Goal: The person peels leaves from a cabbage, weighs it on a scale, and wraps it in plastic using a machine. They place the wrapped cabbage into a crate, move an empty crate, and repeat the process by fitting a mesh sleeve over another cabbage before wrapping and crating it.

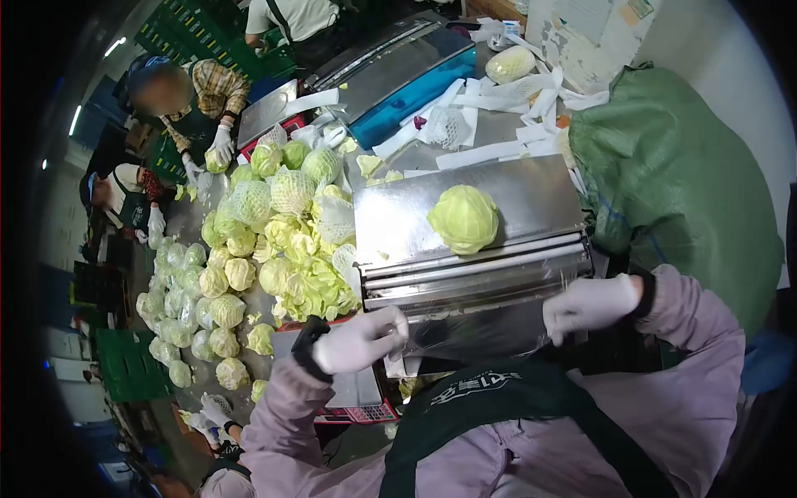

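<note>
A pale green cabbage (463, 219) sits on the steel top of the wrapping machine (390, 217). Clear plastic film (477, 319) spans the front of the machine, below its metal rollers (473, 270). At the film's left edge, my left hand (361, 340), in a white glove, is closed in a pinch. My right hand (594, 307), gloved too, pinches the film's right edge. Both hands are apart from the cabbage. Where the film runs between my fingers is hard to see.
Left of the machine lie many cabbages (241, 241), some in foam nets, and loose leaves (311, 290). A red scale (369, 411) stands near my left forearm. A big green sack (672, 158) rises at right. Co-workers (203, 104) stand across the table; another wrapping machine (398, 66) is behind.
</note>
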`<state>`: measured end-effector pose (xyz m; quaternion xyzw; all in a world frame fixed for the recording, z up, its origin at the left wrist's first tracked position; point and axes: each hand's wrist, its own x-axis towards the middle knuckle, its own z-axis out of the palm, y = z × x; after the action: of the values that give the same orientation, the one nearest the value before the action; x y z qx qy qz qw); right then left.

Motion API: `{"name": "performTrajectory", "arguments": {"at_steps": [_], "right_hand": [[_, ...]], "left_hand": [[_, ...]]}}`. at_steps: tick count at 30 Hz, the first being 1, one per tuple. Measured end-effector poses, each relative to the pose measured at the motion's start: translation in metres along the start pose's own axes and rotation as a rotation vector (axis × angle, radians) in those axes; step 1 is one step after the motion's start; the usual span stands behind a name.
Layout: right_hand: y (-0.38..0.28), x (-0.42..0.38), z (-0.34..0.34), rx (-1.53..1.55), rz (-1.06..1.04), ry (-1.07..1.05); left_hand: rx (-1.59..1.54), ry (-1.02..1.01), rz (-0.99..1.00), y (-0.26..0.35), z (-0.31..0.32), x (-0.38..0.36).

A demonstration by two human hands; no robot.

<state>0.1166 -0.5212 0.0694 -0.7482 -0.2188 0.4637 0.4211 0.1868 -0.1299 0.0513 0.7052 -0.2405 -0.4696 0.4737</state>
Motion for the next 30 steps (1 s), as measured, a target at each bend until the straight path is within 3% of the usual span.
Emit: {"name": "performTrajectory", "arguments": {"at_steps": [2, 3, 4, 6, 8, 9, 10, 11, 12, 13, 14, 16, 17, 19, 20, 22, 23, 24, 26, 27, 28, 30], "right_hand": [[-0.056, -0.009, -0.048, 0.218, -0.179, -0.005], [-0.047, 0.000, -0.075, 0.461, -0.480, 0.137], [-0.032, 0.014, -0.103, 0.702, -0.779, 0.284], [-0.007, 0.065, -0.146, 0.386, -0.654, 0.991], [0.057, 0.102, -0.170, -0.531, -0.454, 0.946], [0.091, 0.117, -0.172, -0.759, -0.397, 0.866], [0.070, 0.109, -0.166, -0.603, -0.120, 0.582], [0.094, 0.116, -0.155, -0.843, -0.305, 0.665], [0.102, 0.120, -0.142, -0.941, -0.351, 0.686], [0.112, 0.127, -0.130, -0.911, -0.345, 0.670], [0.135, 0.140, -0.120, -0.984, -0.207, 0.623], [0.105, 0.141, -0.100, -0.721, -0.004, 0.702], [0.106, 0.144, -0.103, -0.722, -0.005, 0.698], [0.097, 0.148, -0.111, -0.178, -0.143, 0.341], [0.093, 0.140, -0.107, -0.182, -0.141, 0.340], [0.054, 0.112, -0.088, 0.188, -0.297, 0.355], [0.058, 0.105, -0.068, 0.338, -0.341, 0.365], [0.045, 0.088, -0.062, 0.220, -0.249, 0.187], [0.063, 0.076, -0.031, 0.128, -0.039, -0.063], [0.065, 0.069, -0.009, 0.167, 0.029, -0.079], [0.063, 0.070, 0.012, 0.244, -0.060, -0.107], [0.048, 0.061, 0.047, 0.430, -0.043, -0.084]], "left_hand": [[-0.654, -0.036, 0.328, 0.018, -0.041, -0.006], [-0.659, -0.029, 0.323, 0.026, -0.052, 0.010], [-0.742, 0.178, 0.457, 0.039, -0.061, 0.036], [-0.876, 0.601, 0.726, 0.062, -0.075, 0.080], [0.294, 0.693, 0.408, 0.000, -0.099, 0.133], [0.649, 0.522, 0.274, -0.013, -0.101, 0.155], [0.990, 0.338, 0.126, -0.023, -0.100, 0.176], [1.020, 0.340, 0.278, -0.045, -0.093, 0.187], [1.048, 0.341, 0.426, -0.063, -0.081, 0.190], [0.948, 0.376, 0.397, -0.066, -0.068, 0.194], [0.845, 0.412, 0.367, -0.067, -0.057, 0.198], [0.781, 0.463, 0.292, -0.064, -0.052, 0.203], [0.730, 0.439, 0.260, -0.062, -0.052, 0.204], [0.492, 0.304, 0.171, -0.064, -0.049, 0.200], [0.307, 0.190, 0.111, -0.065, -0.048, 0.195], [-0.193, 0.058, 0.130, -0.040, -0.022, 0.166], [-0.213, -0.008, 0.136, -0.031, -0.011, 0.147], [-0.124, -0.029, 0.150, -0.021, 0.001, 0.126], [-0.319, -0.273, -0.047, -0.030, 0.027, 0.099], [-0.342, -0.293, -0.086, -0.042, 0.041, 0.084], [-0.361, -0.309, -0.125, -0.055, 0.055, 0.072], [-0.536, -0.284, -0.152, -0.085, 0.089, 0.053]]}}
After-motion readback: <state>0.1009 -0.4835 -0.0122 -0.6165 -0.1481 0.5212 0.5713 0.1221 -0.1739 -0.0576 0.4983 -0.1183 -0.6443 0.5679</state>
